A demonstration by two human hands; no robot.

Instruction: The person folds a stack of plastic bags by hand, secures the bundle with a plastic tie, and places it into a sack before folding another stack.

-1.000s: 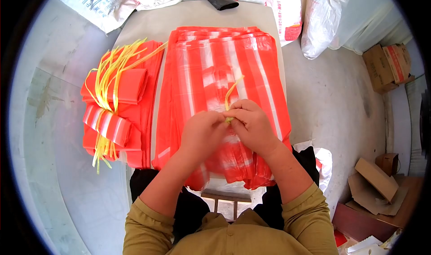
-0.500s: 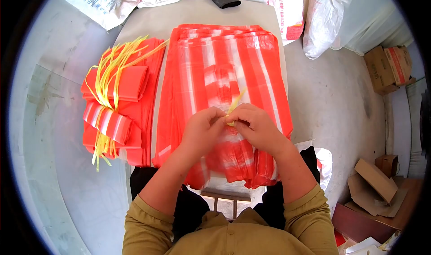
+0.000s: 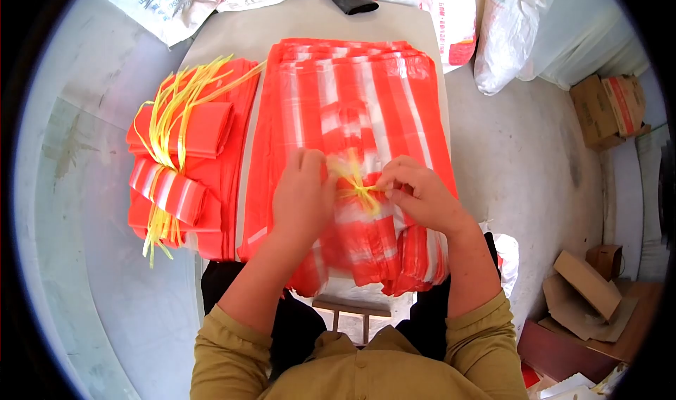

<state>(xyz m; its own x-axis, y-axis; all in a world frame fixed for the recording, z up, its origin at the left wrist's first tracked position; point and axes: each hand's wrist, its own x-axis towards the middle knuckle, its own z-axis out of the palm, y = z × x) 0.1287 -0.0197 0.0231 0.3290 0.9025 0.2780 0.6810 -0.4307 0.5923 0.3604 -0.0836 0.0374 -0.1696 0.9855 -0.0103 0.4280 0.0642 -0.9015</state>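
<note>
A yellow plastic strip (image 3: 361, 187) is knotted around a gathered bundle of red-and-white striped plastic bags (image 3: 366, 241). My right hand (image 3: 421, 194) pinches one end of the strip, just right of the knot. On the other side, my left hand (image 3: 303, 194) is closed on the strip, its fingertips partly blurred. Beneath both hands lies a broad flat stack of striped plastic bags (image 3: 415, 111). Loose ends of the strip fan out around the knot.
Left of the stack are folded red bags (image 3: 201, 129) with many yellow strips (image 3: 176, 111) across them. A small striped roll (image 3: 172, 192) lies there too. White sacks (image 3: 451, 20) stand at the table's far edge; cardboard boxes (image 3: 605, 111) sit on the floor at right.
My hands have moved apart, the left one left and slightly upward, the right one rightward. The yellow knot between them now shows, its ends spread out.
</note>
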